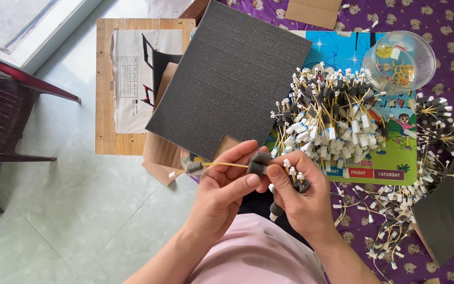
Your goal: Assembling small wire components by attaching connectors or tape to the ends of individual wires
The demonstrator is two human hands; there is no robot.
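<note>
Pale green floor tiles and a purple patterned cloth frame the scene, seen from above over a person's lap in a pink garment. At the centre, the left hand (pixel 224 189) has its grip closed on a thin yellow wire (pixel 226 165) with a small dark foam sleeve (pixel 194 167) at its far left end, thumb laid across the fingers. The right hand (pixel 298 192) pinches a second foam piece (pixel 259 162) at the wire's near end, and the same hand keeps a small cluster of finished-looking wires (pixel 294 179) tucked against the palm — about three white connector tips show, though the exact number is hard to tell. One wire appears to be in hand being fitted with foam. Just beyond the hands lies one large dark foam sheet (pixel 232 79) scored into strips, with a notch missing at its near corner, resting over cardboard and a wooden board (pixel 103 84). To its right, on a colourful picture mat (pixel 395 158), sits a big heap of yellow wires (pixel 327 115) with white plugs and dark foam ends — far too many to count, seemingly the done portion. Further right, a looser scatter of wires (pixel 395 210) spreads over the cloth, judged to be left to do. One clear round tub (pixel 398 60) holds rubber bands, and another foam slab (pixel 447 210) lies at the right edge.
</note>
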